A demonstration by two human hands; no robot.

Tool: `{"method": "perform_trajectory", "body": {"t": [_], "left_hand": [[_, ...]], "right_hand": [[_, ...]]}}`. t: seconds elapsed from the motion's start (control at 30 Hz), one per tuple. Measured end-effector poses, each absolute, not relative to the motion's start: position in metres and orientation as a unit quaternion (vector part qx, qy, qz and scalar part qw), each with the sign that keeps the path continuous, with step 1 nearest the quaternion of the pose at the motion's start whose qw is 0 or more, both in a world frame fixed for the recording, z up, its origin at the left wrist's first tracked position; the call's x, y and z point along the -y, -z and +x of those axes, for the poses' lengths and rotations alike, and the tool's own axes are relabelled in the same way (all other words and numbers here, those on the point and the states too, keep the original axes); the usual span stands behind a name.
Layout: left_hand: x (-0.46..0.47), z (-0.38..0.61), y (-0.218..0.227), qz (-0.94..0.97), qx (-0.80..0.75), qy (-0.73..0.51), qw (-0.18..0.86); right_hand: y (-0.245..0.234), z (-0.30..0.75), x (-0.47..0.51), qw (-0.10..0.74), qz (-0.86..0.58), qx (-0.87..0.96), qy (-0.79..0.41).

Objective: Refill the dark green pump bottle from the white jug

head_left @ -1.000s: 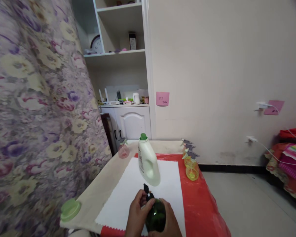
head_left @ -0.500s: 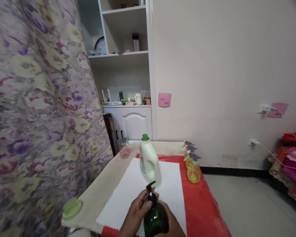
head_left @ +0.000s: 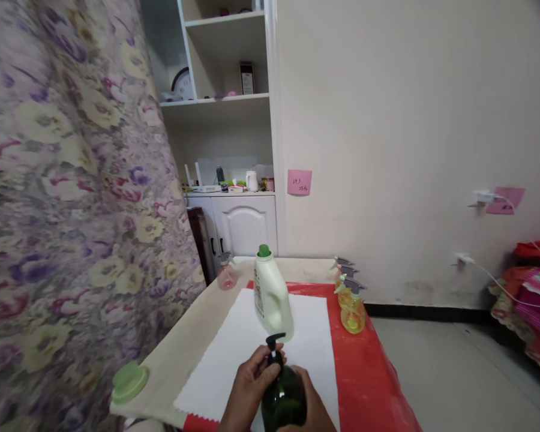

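Note:
A dark green pump bottle (head_left: 283, 403) stands upright between my hands at the near edge of the white sheet (head_left: 225, 360). My left hand (head_left: 252, 384) is closed round the collar of its black pump head (head_left: 274, 354), thumb in front. Around the right side of the bottle's body wraps my right hand (head_left: 312, 403). The bottle's base is out of view. Just beyond the pump stands a pale green detergent jug (head_left: 272, 294) with a handle and a green neck.
Several yellow spray bottles (head_left: 353, 315) line the table's right side on a red cover (head_left: 360, 372). A pink spray bottle (head_left: 227, 275) stands at the far left corner. A green cap (head_left: 129, 382) lies at the near left corner. A floral curtain (head_left: 81, 210) hangs along the left.
Both hands keep their hold on the pump bottle. The pump spout has turned slightly. The whole view has shifted a little.

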State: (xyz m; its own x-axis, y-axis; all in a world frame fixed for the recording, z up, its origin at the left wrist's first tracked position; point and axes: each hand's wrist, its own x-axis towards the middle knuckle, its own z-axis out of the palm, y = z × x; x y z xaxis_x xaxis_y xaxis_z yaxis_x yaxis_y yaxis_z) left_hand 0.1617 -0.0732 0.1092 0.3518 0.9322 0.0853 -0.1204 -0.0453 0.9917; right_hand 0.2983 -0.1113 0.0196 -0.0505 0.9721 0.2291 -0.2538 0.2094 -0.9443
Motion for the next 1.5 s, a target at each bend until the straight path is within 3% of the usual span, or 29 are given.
{"method": "perform_trajectory", "body": {"t": [0.47, 0.93, 1.2, 1.5], "left_hand": [[0.071, 0.157, -0.113, 0.561, -0.298, -0.415, 0.651], [0.077, 0.165, -0.106, 0.535, -0.339, -0.484, 0.604], [0.078, 0.158, -0.119, 0.596, -0.336, -0.431, 0.588], [0.08, 0.163, -0.112, 0.546, -0.353, -0.478, 0.591]], "right_hand": [[-0.046, 0.3, 0.118, 0.577, -0.185, 0.464, -0.646], [-0.049, 0.301, 0.116, 0.568, -0.21, 0.495, -0.623], [-0.047, 0.305, 0.117, 0.569, -0.218, 0.499, -0.616], [-0.038, 0.303, 0.112, 0.575, -0.191, 0.491, -0.625]]}}
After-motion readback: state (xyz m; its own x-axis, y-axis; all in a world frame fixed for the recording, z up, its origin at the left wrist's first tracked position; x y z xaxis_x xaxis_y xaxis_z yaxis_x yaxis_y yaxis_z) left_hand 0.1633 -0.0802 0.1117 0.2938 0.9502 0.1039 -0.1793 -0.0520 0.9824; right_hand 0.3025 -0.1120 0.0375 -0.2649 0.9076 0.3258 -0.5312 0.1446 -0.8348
